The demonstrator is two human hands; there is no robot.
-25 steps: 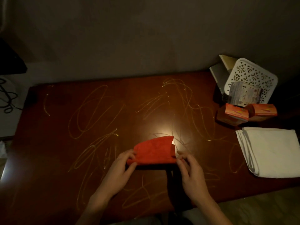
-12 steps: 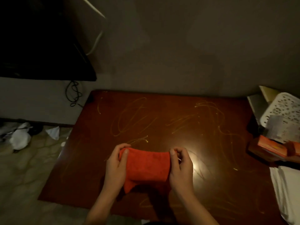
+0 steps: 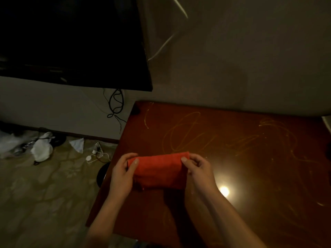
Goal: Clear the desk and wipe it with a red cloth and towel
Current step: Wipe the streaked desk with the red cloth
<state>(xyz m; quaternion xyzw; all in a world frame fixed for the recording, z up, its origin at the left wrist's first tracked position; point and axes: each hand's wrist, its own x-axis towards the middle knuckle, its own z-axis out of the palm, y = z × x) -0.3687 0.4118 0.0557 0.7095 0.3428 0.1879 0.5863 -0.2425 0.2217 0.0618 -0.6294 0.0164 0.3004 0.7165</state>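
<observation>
A folded red cloth (image 3: 159,169) is held just above the left part of the dark wooden desk (image 3: 232,176). My left hand (image 3: 123,173) grips its left end, thumb on top. My right hand (image 3: 198,170) pinches its right end with the thumb over the top edge. Yellowish scribble smears (image 3: 189,133) run across the desk's far half. The white towel is out of view.
A dark screen (image 3: 71,42) hangs at the upper left above dangling black cables (image 3: 115,102). White bags, paper and a small charger (image 3: 93,154) litter the floor left of the desk. A lamp glare (image 3: 224,190) sits on the desk near my right wrist.
The view has swung left, so the basket, boxes and white towel at the right have left the frame. Both hands have carried the cloth toward the desk's left side.
</observation>
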